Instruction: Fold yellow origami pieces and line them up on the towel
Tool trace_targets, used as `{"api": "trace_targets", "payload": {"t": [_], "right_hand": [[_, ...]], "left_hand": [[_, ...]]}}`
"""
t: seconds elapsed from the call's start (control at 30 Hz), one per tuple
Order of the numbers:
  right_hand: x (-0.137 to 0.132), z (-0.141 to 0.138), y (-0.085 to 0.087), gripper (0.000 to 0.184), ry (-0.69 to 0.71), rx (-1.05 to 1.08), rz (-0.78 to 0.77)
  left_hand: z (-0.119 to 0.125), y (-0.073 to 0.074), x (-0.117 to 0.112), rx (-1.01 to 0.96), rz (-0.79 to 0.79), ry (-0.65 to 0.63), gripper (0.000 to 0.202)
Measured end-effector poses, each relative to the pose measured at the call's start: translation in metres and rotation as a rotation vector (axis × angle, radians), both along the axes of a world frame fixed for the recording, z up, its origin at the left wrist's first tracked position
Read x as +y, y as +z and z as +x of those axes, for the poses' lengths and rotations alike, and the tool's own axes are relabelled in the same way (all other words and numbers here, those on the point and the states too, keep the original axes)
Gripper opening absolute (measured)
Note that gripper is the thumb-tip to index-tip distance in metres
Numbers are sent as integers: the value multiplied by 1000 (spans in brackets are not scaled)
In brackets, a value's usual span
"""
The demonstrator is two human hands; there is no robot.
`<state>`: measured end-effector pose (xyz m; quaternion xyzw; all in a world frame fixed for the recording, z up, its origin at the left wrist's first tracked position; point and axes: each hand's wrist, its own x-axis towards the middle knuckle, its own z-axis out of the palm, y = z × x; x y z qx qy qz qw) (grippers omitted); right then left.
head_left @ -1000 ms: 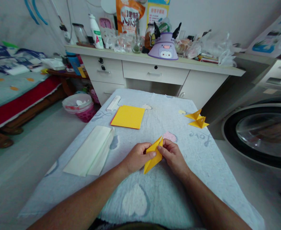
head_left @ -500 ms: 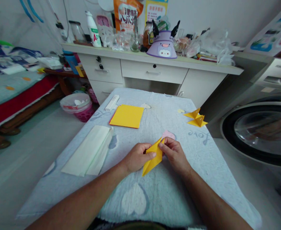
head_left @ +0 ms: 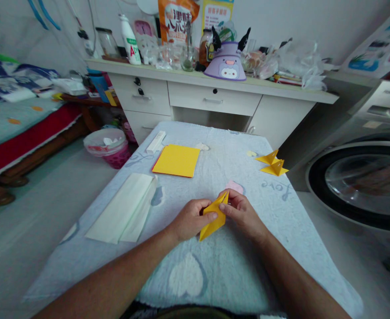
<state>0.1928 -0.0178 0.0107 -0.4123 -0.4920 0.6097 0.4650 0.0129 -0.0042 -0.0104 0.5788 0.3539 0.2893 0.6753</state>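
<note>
Between my two hands is a folded piece of yellow origami paper (head_left: 213, 223), held tilted above the cloth-covered table (head_left: 234, 266). My left hand (head_left: 193, 219) pinches its left side, thumb on the front face and fingers behind. On the upper right part, near the split pointed tip, my right hand (head_left: 243, 212) presses with its thumb; its other fingers are partly hidden behind the paper. A stack of square yellow paper (head_left: 177, 160) lies farther back. At the right edge sit folded yellow paper pieces (head_left: 274, 166) with upright points.
Left on the table are a folded pale cloth or paper (head_left: 123, 210) and a small white box-like object (head_left: 156, 142). Behind stands a white desk (head_left: 195, 95) with a purple visor (head_left: 226, 64), jars and bags. A washing machine (head_left: 364, 168) is at right, a pink bin (head_left: 110, 148) at left.
My right thumb has shifted slightly down along the paper's upper edge. The tip now shows more clearly, with its two points close together. My left hand keeps its grip.
</note>
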Motion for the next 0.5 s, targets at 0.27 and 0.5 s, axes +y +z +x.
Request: {"api": "trace_targets", "payload": {"t": [0.27,0.5], "right_hand": [[-1,-4,-4,30,-8,-6,-28],[-2,-9,-6,31,-60,-7,-8]], "left_hand": [[-1,-1,1,2,38,-55,30],[1,1,-2,47,102,-44,30]]}}
